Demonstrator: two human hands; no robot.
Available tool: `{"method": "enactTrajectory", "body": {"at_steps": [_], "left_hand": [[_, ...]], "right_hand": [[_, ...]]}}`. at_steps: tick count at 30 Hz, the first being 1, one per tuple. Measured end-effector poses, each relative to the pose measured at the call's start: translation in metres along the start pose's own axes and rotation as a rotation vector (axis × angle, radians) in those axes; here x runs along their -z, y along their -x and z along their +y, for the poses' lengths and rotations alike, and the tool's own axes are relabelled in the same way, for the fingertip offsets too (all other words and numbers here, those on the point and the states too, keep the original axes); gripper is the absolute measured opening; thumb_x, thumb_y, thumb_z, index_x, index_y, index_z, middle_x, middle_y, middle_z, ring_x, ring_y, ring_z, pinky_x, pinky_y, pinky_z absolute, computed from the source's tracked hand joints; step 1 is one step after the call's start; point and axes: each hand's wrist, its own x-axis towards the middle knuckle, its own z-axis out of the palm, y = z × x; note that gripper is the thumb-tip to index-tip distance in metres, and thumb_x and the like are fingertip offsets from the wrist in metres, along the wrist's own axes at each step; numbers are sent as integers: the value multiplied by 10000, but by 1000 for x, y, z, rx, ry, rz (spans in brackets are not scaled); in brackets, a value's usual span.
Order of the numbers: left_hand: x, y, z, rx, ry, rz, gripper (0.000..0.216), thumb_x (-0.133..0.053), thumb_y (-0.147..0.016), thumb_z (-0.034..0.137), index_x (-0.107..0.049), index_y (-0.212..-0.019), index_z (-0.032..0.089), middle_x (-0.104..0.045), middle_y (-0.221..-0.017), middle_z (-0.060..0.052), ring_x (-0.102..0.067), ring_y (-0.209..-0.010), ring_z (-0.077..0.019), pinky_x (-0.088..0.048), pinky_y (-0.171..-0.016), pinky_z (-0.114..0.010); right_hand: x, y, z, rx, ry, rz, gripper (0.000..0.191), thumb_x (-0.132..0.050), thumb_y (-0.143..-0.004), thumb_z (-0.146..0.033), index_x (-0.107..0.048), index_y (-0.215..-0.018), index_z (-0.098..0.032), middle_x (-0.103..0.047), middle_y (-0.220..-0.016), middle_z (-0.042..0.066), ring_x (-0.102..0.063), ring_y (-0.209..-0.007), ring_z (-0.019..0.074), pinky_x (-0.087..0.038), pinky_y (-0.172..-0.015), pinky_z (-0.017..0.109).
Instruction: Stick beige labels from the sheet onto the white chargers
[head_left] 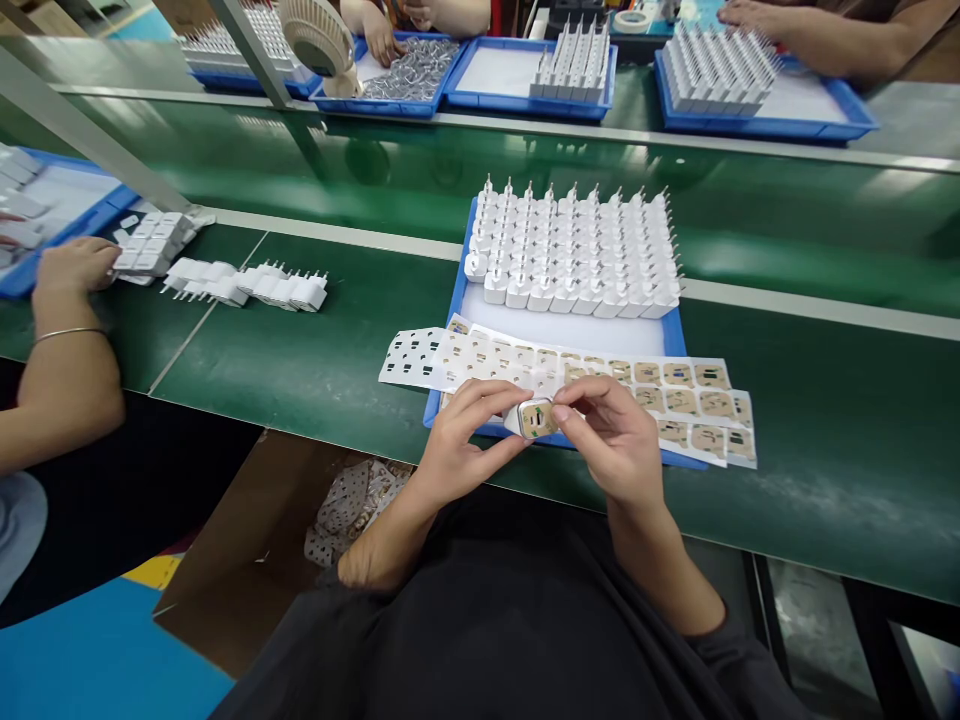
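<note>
Both my hands hold one small white charger plug (534, 418) just above the near edge of a blue tray (459, 300). My left hand (469, 440) pinches its left end, fingers closed. My right hand (611, 440) grips its right side and presses a tan label onto its face. Sheets of tan labels (675, 395) lie across the tray's near part, right behind my fingers. Several rows of white plugs (574, 250) with prongs up fill the tray's far half.
A row of white plugs (247, 285) lies on the green belt (337, 340) to the left, near another person's hand (71, 268) by a blue tray (45, 205). Across the belt, other people work at blue trays (765, 100) of plugs. A cardboard box (247, 540) with used label sheets sits below.
</note>
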Motion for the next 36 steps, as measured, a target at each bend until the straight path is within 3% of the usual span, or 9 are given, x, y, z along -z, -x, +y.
{"method": "enactTrajectory", "body": {"at_steps": [26, 36], "left_hand": [[0, -1, 1, -30, -46, 23, 375, -758, -902, 240, -670, -1265, 273, -731, -1156, -64, -693, -1079, -222, -555, -928, -366], [1, -2, -1, -38, -66, 18, 372, -751, -900, 222, -670, -1261, 261, -728, -1161, -67, -691, -1079, -221, -556, -933, -362]], "right_hand": [[-10, 2, -1, 60, 240, 90, 64, -707, -931, -204, -663, -943, -249, -662, -849, 17, -627, -775, 183, -518, -721, 354], [-12, -3, -6, 187, 388, 93, 103, -685, -927, -140, -646, -932, -235, -675, -834, 4, -631, -750, 166, -517, -708, 330]]}}
